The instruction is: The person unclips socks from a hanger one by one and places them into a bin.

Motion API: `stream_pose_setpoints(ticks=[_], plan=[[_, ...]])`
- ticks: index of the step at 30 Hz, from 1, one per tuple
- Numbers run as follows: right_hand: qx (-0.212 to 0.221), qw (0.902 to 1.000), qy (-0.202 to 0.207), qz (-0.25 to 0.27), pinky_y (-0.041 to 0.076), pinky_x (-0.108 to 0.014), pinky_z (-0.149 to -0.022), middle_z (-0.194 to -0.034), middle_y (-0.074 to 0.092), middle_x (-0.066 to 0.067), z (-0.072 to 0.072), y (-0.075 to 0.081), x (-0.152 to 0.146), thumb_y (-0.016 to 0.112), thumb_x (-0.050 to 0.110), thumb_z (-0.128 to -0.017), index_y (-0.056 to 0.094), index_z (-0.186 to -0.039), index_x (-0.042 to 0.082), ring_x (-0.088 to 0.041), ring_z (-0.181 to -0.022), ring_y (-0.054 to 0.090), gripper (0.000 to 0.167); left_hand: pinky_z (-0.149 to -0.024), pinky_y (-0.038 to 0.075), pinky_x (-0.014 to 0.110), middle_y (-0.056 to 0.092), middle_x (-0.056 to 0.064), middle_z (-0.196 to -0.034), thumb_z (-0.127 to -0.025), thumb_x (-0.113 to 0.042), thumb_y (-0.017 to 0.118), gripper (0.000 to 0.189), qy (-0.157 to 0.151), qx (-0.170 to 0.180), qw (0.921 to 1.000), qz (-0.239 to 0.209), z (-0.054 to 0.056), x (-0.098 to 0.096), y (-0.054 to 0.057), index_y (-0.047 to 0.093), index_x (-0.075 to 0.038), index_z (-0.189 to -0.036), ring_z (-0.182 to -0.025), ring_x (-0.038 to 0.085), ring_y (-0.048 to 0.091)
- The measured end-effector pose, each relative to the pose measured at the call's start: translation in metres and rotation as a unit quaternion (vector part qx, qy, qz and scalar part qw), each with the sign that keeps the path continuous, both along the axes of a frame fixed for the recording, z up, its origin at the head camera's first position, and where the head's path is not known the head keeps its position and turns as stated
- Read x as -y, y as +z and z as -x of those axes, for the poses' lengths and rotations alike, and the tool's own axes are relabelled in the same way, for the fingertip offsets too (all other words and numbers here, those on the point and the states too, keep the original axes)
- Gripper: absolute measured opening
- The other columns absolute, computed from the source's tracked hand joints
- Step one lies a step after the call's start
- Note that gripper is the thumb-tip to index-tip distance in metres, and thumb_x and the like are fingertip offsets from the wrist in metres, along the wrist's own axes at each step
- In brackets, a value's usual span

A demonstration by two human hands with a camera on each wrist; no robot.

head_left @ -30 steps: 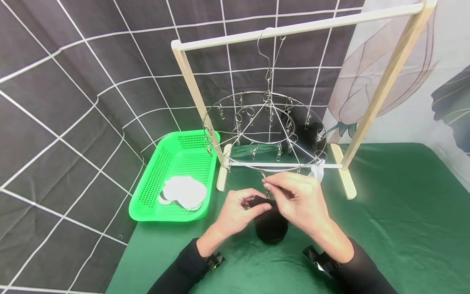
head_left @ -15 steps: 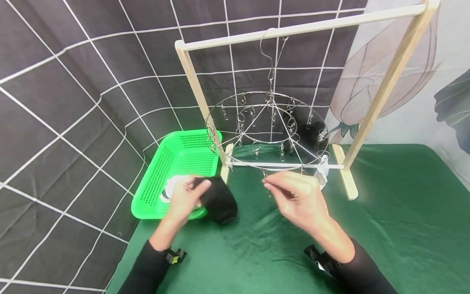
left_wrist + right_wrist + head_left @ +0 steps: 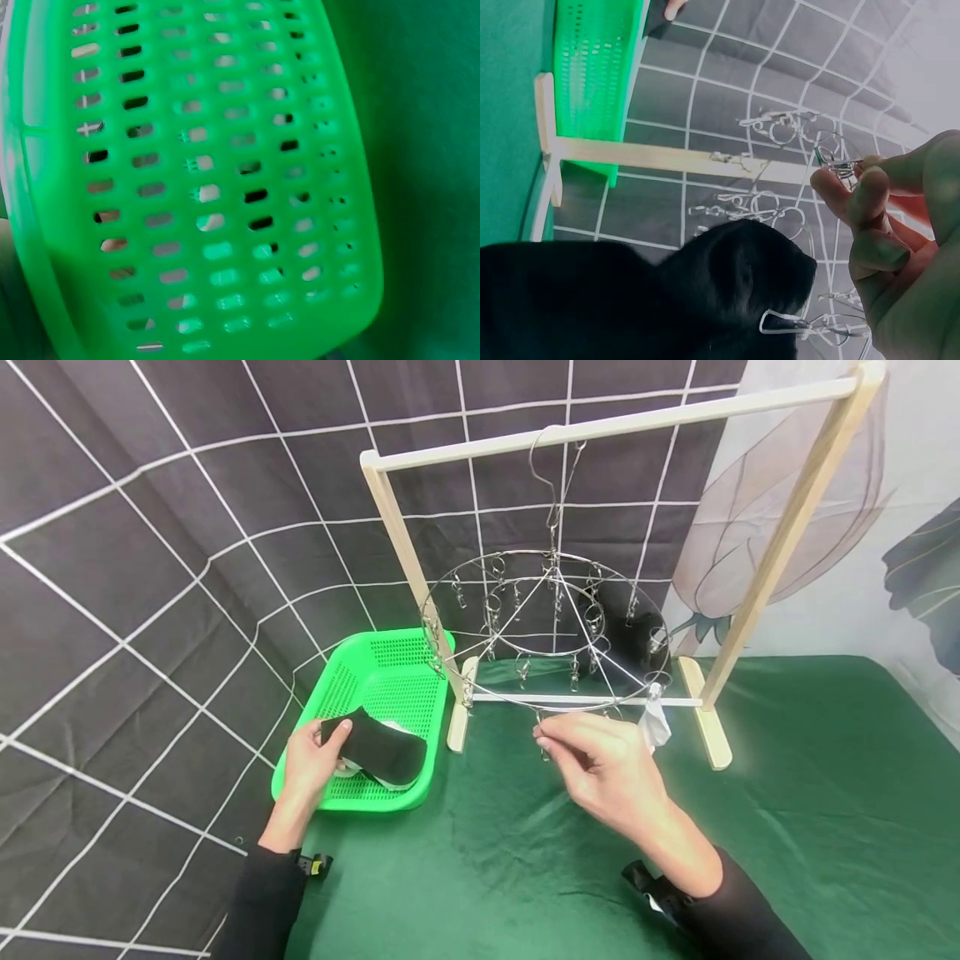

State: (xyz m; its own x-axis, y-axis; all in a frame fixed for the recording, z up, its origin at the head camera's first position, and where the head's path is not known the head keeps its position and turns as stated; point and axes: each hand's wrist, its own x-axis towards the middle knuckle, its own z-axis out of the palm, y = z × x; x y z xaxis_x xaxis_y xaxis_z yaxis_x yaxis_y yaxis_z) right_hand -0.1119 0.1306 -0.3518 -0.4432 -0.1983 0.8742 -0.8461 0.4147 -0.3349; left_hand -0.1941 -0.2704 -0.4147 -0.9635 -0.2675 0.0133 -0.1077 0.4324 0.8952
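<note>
My left hand pinches a black sock by one end, thumb on top, over the green basket. The sock lies across white fabric in that basket, mostly covering it. In the left wrist view the basket's perforated wall fills the picture and hides the hand's work. My right hand pinches a metal clip hanging from the front of the round wire hanger. Another black sock hangs at the hanger's back right, and a white sock hangs at its right.
A wooden stand carries the hanger from its top bar. Several metal clips dangle around the wire rings. Green cloth covers the table. A dark gridded backdrop stands behind and on the left.
My left hand has carried the black sock leftward, away from the clip and over the basket. The right hand stays at the clip throughout.
</note>
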Motion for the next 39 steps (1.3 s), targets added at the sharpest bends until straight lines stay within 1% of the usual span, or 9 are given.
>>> stream_pose_setpoints(ticks=[7, 12, 15, 18, 22, 25, 27, 30, 39], plan=[[0.003, 0.9999, -0.009, -0.007, 0.044, -0.012, -0.055, -0.088, 0.072, -0.001, -0.002, -0.001, -0.001, 0.073, 0.001, -0.077, 0.074, -0.094, 0.009, -0.005, -0.065, 0.059, 0.019, -0.076, 0.05, 0.036, 0.071, 0.005, -0.1, -0.092, -0.04, 0.059, 0.03, 0.047, -0.036, 0.987, 0.15, -0.001, -0.003, 0.0, 0.066, -0.017, -0.109, -0.087, 0.02, 0.066], [0.001, 0.9997, -0.017, -0.018, 0.04, -0.012, -0.054, -0.088, 0.071, 0.002, -0.001, -0.001, 0.0, 0.071, 0.004, -0.078, 0.073, -0.093, 0.011, -0.002, -0.062, 0.053, 0.017, -0.085, 0.049, 0.045, 0.069, 0.007, -0.107, -0.092, -0.031, 0.06, 0.026, 0.045, -0.155, 0.9626, 0.218, -0.007, -0.018, 0.007, 0.066, -0.013, -0.11, -0.098, 0.026, 0.066], [0.0, 0.9995, -0.021, -0.025, 0.04, -0.013, -0.055, -0.088, 0.07, 0.003, -0.001, -0.001, -0.001, 0.071, 0.005, -0.079, 0.072, -0.093, 0.012, -0.002, -0.062, 0.052, 0.016, -0.075, 0.05, 0.041, 0.068, 0.006, -0.109, -0.09, -0.025, 0.062, 0.026, 0.023, -0.264, 0.9321, 0.248, -0.011, -0.037, 0.02, 0.066, -0.011, -0.112, -0.083, 0.025, 0.066], [0.0, 0.9992, -0.023, -0.032, 0.041, -0.014, -0.056, -0.088, 0.07, 0.003, -0.002, -0.001, -0.001, 0.071, 0.006, -0.079, 0.072, -0.093, 0.013, -0.002, -0.062, 0.052, 0.016, -0.057, 0.048, 0.032, 0.067, 0.004, -0.113, -0.088, -0.018, 0.063, 0.028, -0.01, -0.388, 0.8806, 0.272, -0.022, -0.067, 0.042, 0.065, -0.01, -0.114, -0.061, 0.019, 0.059], [-0.004, 0.9988, -0.031, -0.039, 0.042, -0.015, -0.056, -0.089, 0.07, 0.003, -0.002, 0.001, -0.002, 0.071, 0.007, -0.079, 0.072, -0.093, 0.013, -0.002, -0.064, 0.054, 0.015, -0.068, 0.054, 0.028, 0.068, 0.009, -0.111, -0.083, -0.008, 0.063, 0.027, -0.097, -0.565, 0.7722, 0.273, -0.044, -0.123, 0.084, 0.067, -0.002, -0.108, -0.076, 0.022, 0.067], [-0.007, 0.9984, -0.036, -0.043, 0.044, -0.016, -0.056, -0.09, 0.071, 0.003, -0.003, 0.002, -0.003, 0.071, 0.007, -0.079, 0.072, -0.093, 0.013, -0.004, -0.066, 0.057, 0.015, -0.088, 0.052, 0.035, 0.068, 0.013, -0.109, -0.081, -0.003, 0.064, 0.025, -0.178, -0.643, 0.6874, 0.288, -0.054, -0.159, 0.104, 0.068, 0.003, -0.105, -0.101, 0.029, 0.066], [-0.008, 0.9981, -0.038, -0.047, 0.046, -0.018, -0.058, -0.09, 0.071, 0.003, -0.003, 0.002, -0.003, 0.072, 0.008, -0.079, 0.072, -0.093, 0.013, -0.005, -0.069, 0.06, 0.015, -0.09, 0.051, 0.036, 0.068, 0.014, -0.11, -0.082, -0.002, 0.065, 0.025, -0.218, -0.655, 0.6586, 0.3, -0.057, -0.176, 0.109, 0.068, 0.003, -0.107, -0.101, 0.029, 0.065], [-0.006, 0.9977, -0.04, -0.054, 0.05, -0.022, -0.063, -0.09, 0.071, 0.003, -0.004, 0.002, -0.002, 0.072, 0.008, -0.079, 0.072, -0.094, 0.013, -0.008, -0.075, 0.064, 0.015, -0.093, 0.05, 0.036, 0.067, 0.013, -0.113, -0.085, -0.004, 0.066, 0.028, -0.247, -0.646, 0.6498, 0.315, -0.055, -0.191, 0.107, 0.067, 0.001, -0.112, -0.105, 0.028, 0.064], [0.004, 0.9958, -0.05, -0.077, 0.054, -0.029, -0.07, -0.091, 0.069, 0.005, -0.006, -0.001, 0.001, 0.071, 0.012, -0.081, 0.071, -0.096, 0.014, -0.01, -0.083, 0.066, 0.015, -0.087, 0.052, 0.031, 0.068, 0.006, -0.103, -0.082, 0.0, 0.067, 0.026, -0.236, -0.622, 0.675, 0.319, -0.046, -0.208, 0.091, 0.071, -0.006, -0.108, -0.095, 0.022, 0.065]])
